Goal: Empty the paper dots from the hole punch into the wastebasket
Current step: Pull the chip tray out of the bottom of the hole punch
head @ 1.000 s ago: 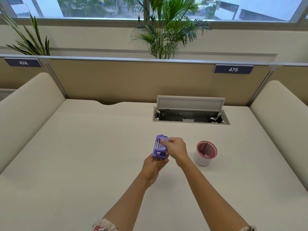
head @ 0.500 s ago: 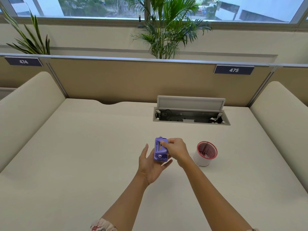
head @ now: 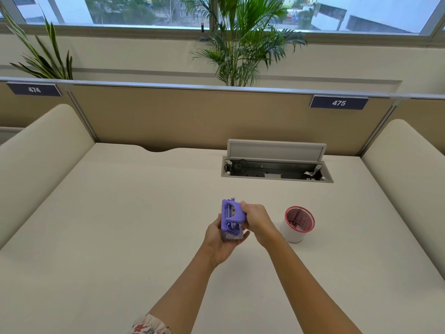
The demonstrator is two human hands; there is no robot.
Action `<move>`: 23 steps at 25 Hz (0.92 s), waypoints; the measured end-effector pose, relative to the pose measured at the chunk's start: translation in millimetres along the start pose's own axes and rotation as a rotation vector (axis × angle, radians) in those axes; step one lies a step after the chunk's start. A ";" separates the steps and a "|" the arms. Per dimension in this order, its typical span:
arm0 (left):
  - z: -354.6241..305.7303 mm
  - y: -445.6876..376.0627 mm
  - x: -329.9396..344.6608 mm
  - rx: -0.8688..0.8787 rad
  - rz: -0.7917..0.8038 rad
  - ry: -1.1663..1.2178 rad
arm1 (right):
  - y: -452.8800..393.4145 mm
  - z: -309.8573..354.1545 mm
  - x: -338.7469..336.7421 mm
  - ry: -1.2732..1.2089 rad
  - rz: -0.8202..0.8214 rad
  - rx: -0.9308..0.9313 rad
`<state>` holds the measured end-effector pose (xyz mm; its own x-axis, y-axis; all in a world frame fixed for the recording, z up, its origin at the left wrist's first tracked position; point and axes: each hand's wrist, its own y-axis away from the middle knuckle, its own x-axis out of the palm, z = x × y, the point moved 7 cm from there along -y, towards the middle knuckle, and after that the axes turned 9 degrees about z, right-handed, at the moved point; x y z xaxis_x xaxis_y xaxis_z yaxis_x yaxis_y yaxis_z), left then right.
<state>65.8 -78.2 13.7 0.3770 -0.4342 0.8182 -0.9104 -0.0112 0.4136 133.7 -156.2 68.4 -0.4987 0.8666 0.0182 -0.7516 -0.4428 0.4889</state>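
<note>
A purple hole punch [head: 231, 216] is held above the middle of the cream desk [head: 120, 225]. My left hand [head: 222, 239] cups its lower end from below, where a clear tray part shows. My right hand [head: 257, 219] grips its right side near the top. A small white wastebasket [head: 297, 224] with a red patterned rim and lining stands on the desk just right of my right hand, apart from the punch. I cannot make out any paper dots.
An open cable hatch [head: 277, 169] with its lid raised lies behind the wastebasket. Beige partition walls [head: 192, 116] close the desk at the back, padded dividers on both sides. Potted palms [head: 240, 44] stand beyond the partition.
My left hand, which had opened flat under the punch half a second ago, has closed around its lower end again. The punch stays in about the same place.
</note>
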 end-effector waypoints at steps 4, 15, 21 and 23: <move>1.2 0.2 -0.4 -0.035 0.009 0.022 | 3.4 -11.2 -4.4 -0.394 0.058 0.102; -11.5 -2.4 -12.9 0.016 -0.088 -0.034 | 7.2 -28.8 -19.3 -0.932 0.287 0.148; -20.3 -1.1 -23.7 0.055 -0.119 -0.040 | 2.0 -49.3 -18.7 -0.817 0.226 0.167; -21.3 -0.1 -28.2 0.057 -0.129 -0.047 | -3.3 -65.3 -18.2 -0.815 0.170 0.246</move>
<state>59.0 -46.8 -1.0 0.4841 -0.4677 0.7396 -0.8638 -0.1201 0.4894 117.0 -185.6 9.5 -0.0601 0.7296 0.6812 -0.5332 -0.6004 0.5960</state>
